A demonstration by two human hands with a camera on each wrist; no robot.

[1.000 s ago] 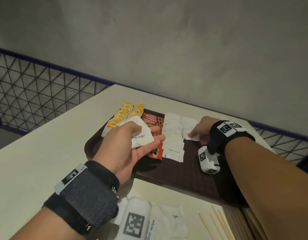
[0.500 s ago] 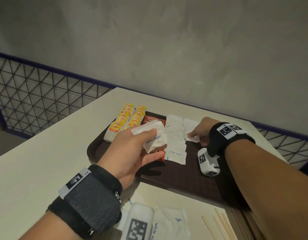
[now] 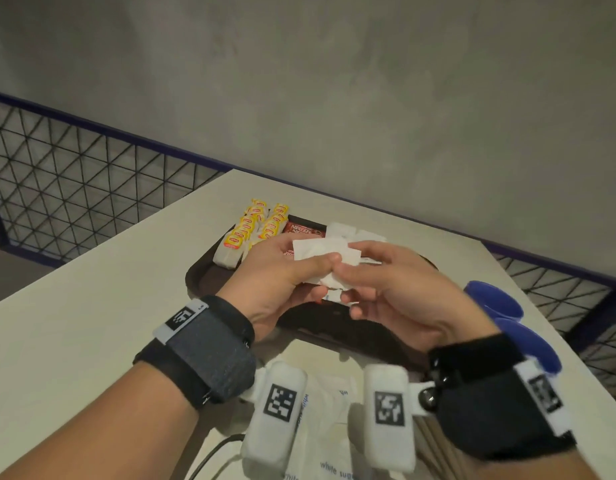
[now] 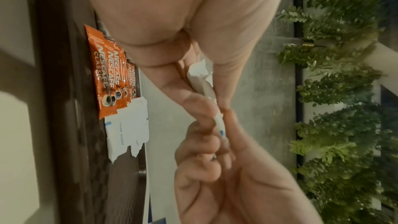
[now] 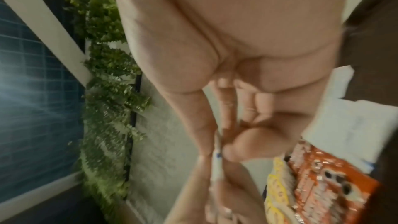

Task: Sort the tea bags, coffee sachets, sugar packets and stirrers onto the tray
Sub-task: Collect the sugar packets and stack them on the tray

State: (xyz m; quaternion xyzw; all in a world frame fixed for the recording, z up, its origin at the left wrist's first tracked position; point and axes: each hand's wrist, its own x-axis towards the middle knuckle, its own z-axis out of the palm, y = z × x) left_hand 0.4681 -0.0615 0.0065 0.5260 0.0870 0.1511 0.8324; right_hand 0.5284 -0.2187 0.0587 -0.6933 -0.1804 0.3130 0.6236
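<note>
Both hands meet above the dark brown tray (image 3: 202, 271). My left hand (image 3: 282, 271) grips a small bunch of white sugar packets (image 3: 322, 252), seen edge-on in the left wrist view as sugar packets (image 4: 204, 84). My right hand (image 3: 379, 278) pinches the same bunch (image 5: 215, 166) from the right. On the tray lie yellow tea bags (image 3: 254, 223) at the far left, orange coffee sachets (image 4: 109, 72) beside them, and white sugar packets (image 4: 127, 130) to their right.
More white sugar packets (image 3: 329, 420) lie on the pale table (image 3: 91, 306) near me, below my wrists. A blue object (image 3: 497, 299) sits right of the tray. A wire mesh fence (image 3: 74, 188) and grey wall border the table.
My right hand left the packets lying on the tray and came to the left hand. The left hand rose slightly with its packets, and both hands now hold the bunch.
</note>
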